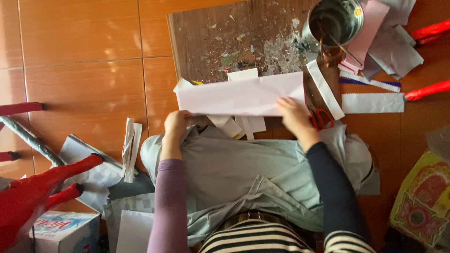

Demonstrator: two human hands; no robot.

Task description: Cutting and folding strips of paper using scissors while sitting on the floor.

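Here, head view: left hand (176,122) pinches the near-left edge of the pale folded paper sheet (243,96), fingers closed on it; right hand (294,115) presses it flat on the wooden board (206,42). Judgement: keep edges aligned, crease firmly.

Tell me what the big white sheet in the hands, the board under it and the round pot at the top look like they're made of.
White sheet: apparently thin matte paper; it shows soft folds and crisp cut edges.
Board: looks like dark wood or wood-look laminate, dull, with visible grain and stuck scraps.
Round pot: likely metal; its grey inner wall reflects light.
The left hand and right hand press on the sheet.
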